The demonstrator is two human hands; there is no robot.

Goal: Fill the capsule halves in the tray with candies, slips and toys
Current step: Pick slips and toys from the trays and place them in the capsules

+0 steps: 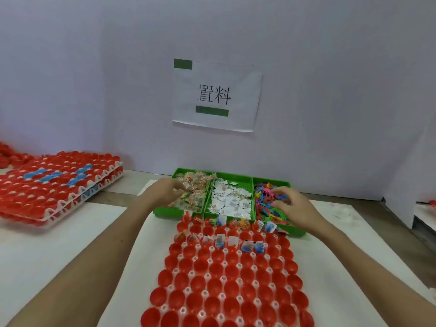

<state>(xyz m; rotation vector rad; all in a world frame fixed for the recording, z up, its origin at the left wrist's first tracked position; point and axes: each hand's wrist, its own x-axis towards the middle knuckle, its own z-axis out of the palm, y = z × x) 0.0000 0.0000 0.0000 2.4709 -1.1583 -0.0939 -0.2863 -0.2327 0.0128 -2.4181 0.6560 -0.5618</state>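
Note:
A white tray (187,290) of red capsule halves (230,286) lies in front of me; the far two rows hold candies, slips and toys, the nearer rows are bare red cups. Behind it stand three green bins: wrapped candies (195,197) on the left, white paper slips (232,202) in the middle, colourful plastic toys (265,201) on the right. My left hand (168,187) reaches into the candy bin, fingers curled among the wrappers. My right hand (295,206) hovers over the toy bin, fingers bent and spread, touching the toys.
Two stacked trays of closed red and blue capsules (54,185) sit at the left. More red capsules (9,154) lie at the far left edge. A white wall with a paper sign (215,95) stands right behind the bins. White sheets cover the table.

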